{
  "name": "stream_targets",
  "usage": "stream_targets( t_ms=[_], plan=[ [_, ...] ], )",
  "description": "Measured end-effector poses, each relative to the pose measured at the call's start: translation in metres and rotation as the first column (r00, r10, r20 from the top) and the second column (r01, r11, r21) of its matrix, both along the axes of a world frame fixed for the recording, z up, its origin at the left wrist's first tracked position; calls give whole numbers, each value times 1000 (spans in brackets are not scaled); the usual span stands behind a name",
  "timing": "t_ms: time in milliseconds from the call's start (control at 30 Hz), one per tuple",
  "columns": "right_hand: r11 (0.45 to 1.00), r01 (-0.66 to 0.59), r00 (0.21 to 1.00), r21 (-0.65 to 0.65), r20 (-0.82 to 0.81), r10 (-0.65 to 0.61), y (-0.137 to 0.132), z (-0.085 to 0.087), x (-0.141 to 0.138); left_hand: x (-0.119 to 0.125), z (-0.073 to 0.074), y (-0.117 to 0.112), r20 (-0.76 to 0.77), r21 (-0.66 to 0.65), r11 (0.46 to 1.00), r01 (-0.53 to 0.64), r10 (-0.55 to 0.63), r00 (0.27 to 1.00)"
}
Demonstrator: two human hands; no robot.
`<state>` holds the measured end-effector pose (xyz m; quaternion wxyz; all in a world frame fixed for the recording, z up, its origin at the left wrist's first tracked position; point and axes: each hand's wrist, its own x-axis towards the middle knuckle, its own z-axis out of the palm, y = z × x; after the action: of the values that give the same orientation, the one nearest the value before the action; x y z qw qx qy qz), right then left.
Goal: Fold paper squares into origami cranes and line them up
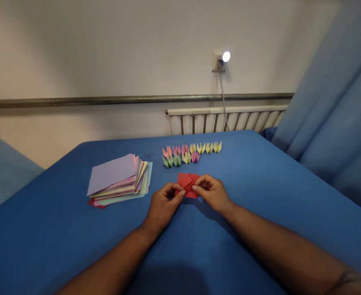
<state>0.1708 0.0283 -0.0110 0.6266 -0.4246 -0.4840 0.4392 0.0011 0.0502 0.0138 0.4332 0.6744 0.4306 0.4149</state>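
A red paper square point(187, 181), partly folded with creases showing, lies on the blue tabletop point(260, 184). My left hand point(163, 205) pinches its near left edge with curled fingers. My right hand point(213, 191) pinches its near right edge, thumb and forefinger pressed on the paper. Both hands meet over the paper's near side and hide that part.
A fanned stack of coloured paper sheets point(119, 180), lilac on top, lies to the left. Two rows of small folded paper pieces point(191, 152) in green, pink and yellow stand behind the red paper. A radiator point(226, 119) and blue curtain point(337, 102) lie beyond the table.
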Motion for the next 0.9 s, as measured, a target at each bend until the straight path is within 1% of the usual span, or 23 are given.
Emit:
stream_targets(
  t_ms=[100,233,367,467,533,633,733,800,900],
  plan=[
    [1000,13,1000,9,-22,-13,-1,1,-2,0,-4,1,19,-6,1000,-23,23,1000],
    [999,-32,996,14,-80,33,-1,1,-2,0,-4,3,39,-51,999,-8,10,999],
    [997,-55,995,-57,-86,50,2,-1,1,1,-1,3,8,-123,991,50,-50,999],
    [990,-77,995,-121,-73,68,5,-3,4,2,0,2,-22,-145,985,95,-99,995],
    [981,-125,991,-149,-72,115,6,-3,5,2,1,3,30,-150,986,75,-72,997],
    [950,-245,969,-193,-67,236,4,-4,5,2,1,6,156,-185,982,25,4,988],
    [917,-325,944,-232,-27,328,0,-5,3,2,1,8,205,-220,975,28,18,979],
    [914,-321,943,-248,5,333,-2,-4,2,2,0,8,189,-223,973,51,-8,982],
    [938,-256,962,-236,33,271,-5,-2,0,3,-1,7,145,-209,975,81,-51,988]
  ],
)
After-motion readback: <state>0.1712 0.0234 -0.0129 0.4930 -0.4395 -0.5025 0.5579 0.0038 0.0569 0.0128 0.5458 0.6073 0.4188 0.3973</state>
